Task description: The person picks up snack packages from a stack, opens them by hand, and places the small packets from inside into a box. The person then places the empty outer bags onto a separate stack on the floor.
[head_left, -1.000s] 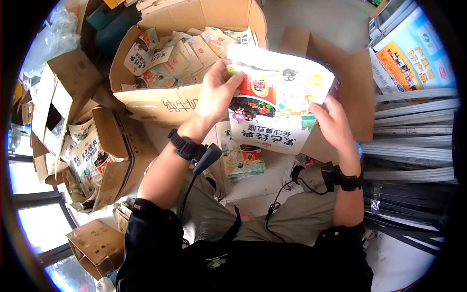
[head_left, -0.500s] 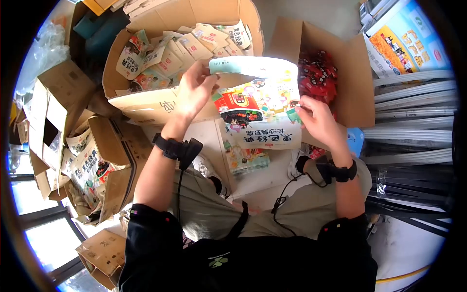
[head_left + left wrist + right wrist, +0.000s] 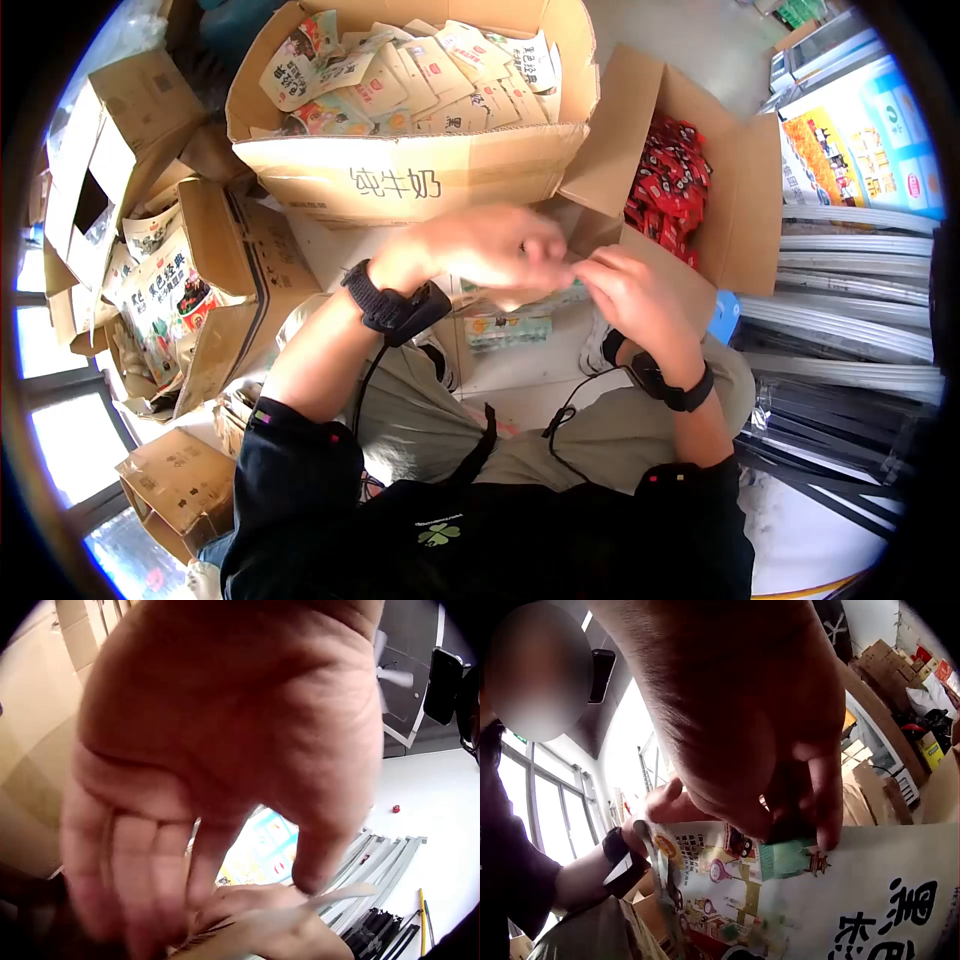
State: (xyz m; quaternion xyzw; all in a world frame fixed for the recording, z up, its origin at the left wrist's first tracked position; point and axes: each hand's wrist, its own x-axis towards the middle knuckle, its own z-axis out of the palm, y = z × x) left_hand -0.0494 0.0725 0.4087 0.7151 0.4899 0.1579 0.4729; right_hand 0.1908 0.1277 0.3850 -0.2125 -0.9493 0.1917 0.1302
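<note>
A printed white food pouch (image 3: 795,892) with black lettering and coloured pictures hangs below my right hand (image 3: 635,300), whose thumb and fingers pinch its upper edge. In the head view the pouch is nearly edge-on and mostly behind the hands. My left hand (image 3: 490,250), blurred by motion, is close beside the right fingers at the pouch's edge. In the left wrist view the left fingers (image 3: 150,877) extend loosely downward, the thumb apart from them, with a pale pouch edge close by. Similar pouches (image 3: 510,332) lie stacked on the floor below the hands.
Ahead stands a big carton (image 3: 420,165) full of pouches. To its right, another carton (image 3: 745,190) holds red sachets (image 3: 672,185). More pouches fill a carton (image 3: 225,245) at left. Bundled white strips (image 3: 850,270) and black strips (image 3: 840,415) lie at right.
The pouch has turned from facing the head camera to nearly edge-on and come lower. The left hand has swung across toward the right hand, which keeps its pinch.
</note>
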